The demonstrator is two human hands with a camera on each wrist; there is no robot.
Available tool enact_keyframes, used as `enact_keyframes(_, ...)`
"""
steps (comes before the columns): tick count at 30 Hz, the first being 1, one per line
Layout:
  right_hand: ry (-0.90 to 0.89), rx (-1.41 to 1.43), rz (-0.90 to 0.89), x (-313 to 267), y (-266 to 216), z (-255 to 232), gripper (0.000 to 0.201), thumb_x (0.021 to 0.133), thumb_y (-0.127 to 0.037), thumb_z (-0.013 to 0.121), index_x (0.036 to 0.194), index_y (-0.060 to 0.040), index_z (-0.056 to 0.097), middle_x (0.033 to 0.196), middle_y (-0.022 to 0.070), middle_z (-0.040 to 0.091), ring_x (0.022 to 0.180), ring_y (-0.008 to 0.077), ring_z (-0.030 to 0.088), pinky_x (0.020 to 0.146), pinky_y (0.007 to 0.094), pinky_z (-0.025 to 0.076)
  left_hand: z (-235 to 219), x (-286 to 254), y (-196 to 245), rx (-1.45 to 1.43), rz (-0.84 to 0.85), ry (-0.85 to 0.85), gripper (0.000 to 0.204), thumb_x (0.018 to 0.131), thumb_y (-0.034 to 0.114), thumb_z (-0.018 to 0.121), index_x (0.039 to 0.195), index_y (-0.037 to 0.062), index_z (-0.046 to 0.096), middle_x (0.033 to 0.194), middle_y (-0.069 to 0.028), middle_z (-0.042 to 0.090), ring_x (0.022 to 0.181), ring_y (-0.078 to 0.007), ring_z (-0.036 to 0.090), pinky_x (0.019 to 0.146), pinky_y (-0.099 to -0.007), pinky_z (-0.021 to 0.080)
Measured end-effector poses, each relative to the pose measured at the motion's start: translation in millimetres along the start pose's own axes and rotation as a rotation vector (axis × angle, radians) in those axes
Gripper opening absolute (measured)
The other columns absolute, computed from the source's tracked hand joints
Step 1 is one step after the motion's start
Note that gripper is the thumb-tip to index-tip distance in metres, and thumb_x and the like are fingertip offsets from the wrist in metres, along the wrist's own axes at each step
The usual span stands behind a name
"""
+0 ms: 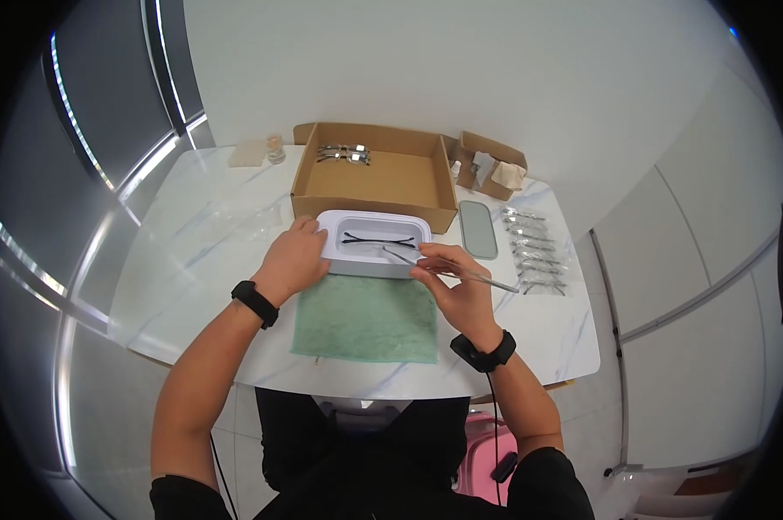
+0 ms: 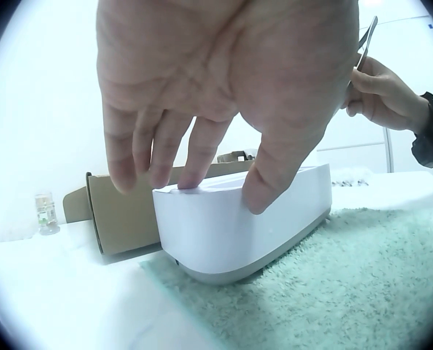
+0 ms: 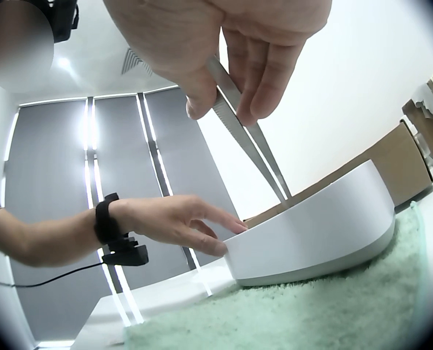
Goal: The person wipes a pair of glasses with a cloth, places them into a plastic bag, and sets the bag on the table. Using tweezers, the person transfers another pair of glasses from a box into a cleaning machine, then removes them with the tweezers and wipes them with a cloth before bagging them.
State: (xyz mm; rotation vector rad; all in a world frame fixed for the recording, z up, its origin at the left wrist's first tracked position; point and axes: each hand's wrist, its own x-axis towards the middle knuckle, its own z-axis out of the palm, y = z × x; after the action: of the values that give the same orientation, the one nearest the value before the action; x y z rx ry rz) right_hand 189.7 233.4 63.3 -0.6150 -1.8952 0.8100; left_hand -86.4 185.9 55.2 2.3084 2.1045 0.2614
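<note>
A white oval tub with a grey base (image 1: 370,270) stands at the back edge of a green cloth (image 1: 365,321). Dark-framed glasses (image 1: 378,240) lie inside it. The left hand (image 1: 294,260) rests on the tub's left end, thumb on the front wall and fingers on the rim, as the left wrist view (image 2: 231,95) shows. Above the tub's right side, the right hand (image 1: 456,286) pinches metal tweezers (image 3: 256,149) between thumb and fingers. The tweezer tips point down into the tub; whether they touch the glasses I cannot tell.
Behind the tub stands a cardboard box (image 1: 383,178) with glasses at its left. A smaller box (image 1: 498,189) holds cloths. To the right are a grey-green tray (image 1: 478,230) and several wrapped glasses (image 1: 535,247). A small glass jar (image 1: 275,149) stands back left.
</note>
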Motion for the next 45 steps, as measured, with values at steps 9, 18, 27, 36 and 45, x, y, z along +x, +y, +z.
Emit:
enact_keyframes(9, -0.002, -0.008, -0.054, -0.9, 2.0, 0.6, 0.035, 0.079, -0.001, 0.078, 0.111, -0.0034, 0.065, 0.100, 0.0074, 0.069, 0.085, 0.0146, 0.068, 0.074, 0.0263, 0.056, 5.2, -2.8, -2.0, -0.035, -0.001, 0.033, 0.050, 0.081, 0.021, 0.069, 0.123, -0.0042, 0.058, 0.130, -0.0233, 0.055, 0.130, -0.0363, 0.045, 0.106, -0.0407, 0.043)
enact_keyframes(18, -0.004, -0.050, -0.119, 2.5, 5.1, 0.5, 0.034, 0.078, -0.002, 0.079, 0.109, -0.0047, 0.066, 0.099, 0.0069, 0.069, 0.082, 0.0155, 0.068, 0.070, 0.0259, 0.055, 15.8, -45.5, -3.0, -0.189, -0.014, 0.056, 0.068, 0.084, 0.022, 0.069, 0.143, 0.0003, 0.041, 0.143, -0.0254, 0.042, 0.136, -0.0404, 0.036, 0.111, -0.0428, 0.035)
enact_keyframes(27, -0.010, -0.069, -0.059, 3.8, 10.9, -0.8, 0.030, 0.078, -0.004, 0.079, 0.105, -0.0058, 0.068, 0.101, 0.0064, 0.071, 0.083, 0.0154, 0.067, 0.073, 0.0272, 0.054, 6.2, -142.6, 26.0, -0.636, -0.181, 0.230, 0.037, 0.090, 0.014, 0.064, 0.124, 0.0015, 0.059, 0.115, -0.0169, 0.062, 0.104, -0.0280, 0.059, 0.087, -0.0345, 0.048)
enact_keyframes(36, 0.064, -0.094, -0.015, 21.9, 3.3, -0.3, 0.025, 0.080, -0.003, 0.077, 0.103, -0.0012, 0.065, 0.100, 0.0089, 0.071, 0.091, 0.0178, 0.066, 0.081, 0.0298, 0.052, 54.7, -171.0, 27.5, -0.906, -0.530, 0.337, 0.017, 0.093, 0.015, 0.063, 0.086, -0.0002, 0.065, 0.059, -0.0051, 0.056, 0.050, -0.0108, 0.046, 0.050, -0.0279, 0.037)
enact_keyframes(45, -0.073, -0.052, -0.025, 16.1, -0.1, 5.4, 0.030, 0.080, 0.003, 0.076, 0.107, 0.0007, 0.062, 0.110, 0.0136, 0.069, 0.091, 0.0177, 0.069, 0.083, 0.0296, 0.056, 64.6, -170.8, 32.5, -0.692, -0.436, 0.446, 0.032, 0.092, 0.020, 0.064, 0.069, 0.0009, 0.053, 0.056, -0.0129, 0.046, 0.048, -0.0255, 0.042, 0.048, -0.0353, 0.034)
